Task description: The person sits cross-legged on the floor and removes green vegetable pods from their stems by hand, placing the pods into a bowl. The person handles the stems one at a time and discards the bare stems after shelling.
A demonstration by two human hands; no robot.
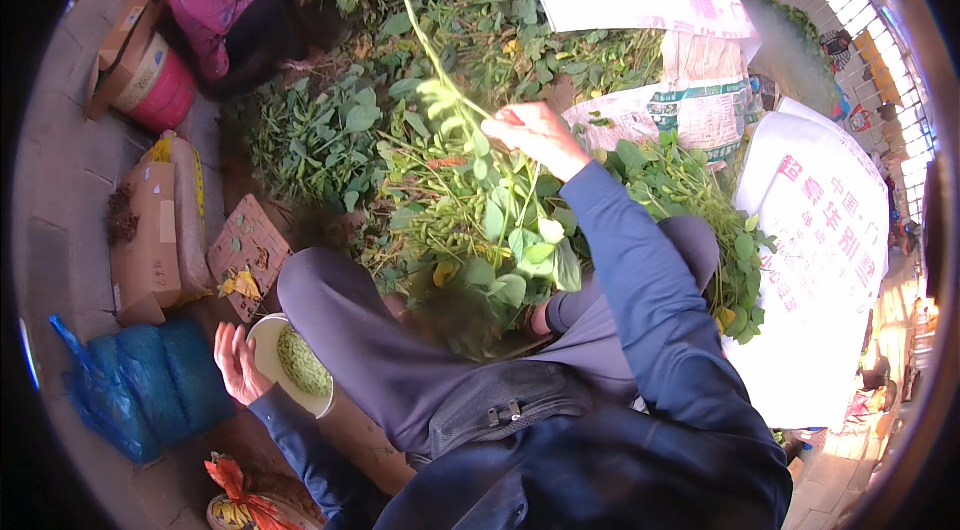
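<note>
My right hand (536, 137) grips a green soybean stalk (435, 57) above the pile. Its bare end slants up and to the left, and pods (442, 100) hang along it. Leaves (536, 252) dangle below that hand, though I cannot tell which belong to the held stalk. My left hand (241, 365) is raised at the left rim of a white bucket (262, 350), fingers somewhat apart and nothing visible in them. Shelled green beans (304, 361) lie in the bucket, beside my left knee. Cut soybean plants (427, 192) are heaped in front of my legs.
Across the heap at upper left sits another person (217, 4) near a pink bucket (161, 83). Cardboard boxes (146, 245) and a blue plastic bag (150, 380) line the left side. Large white printed sheets (810, 252) and a woven sack (697, 94) stand at right.
</note>
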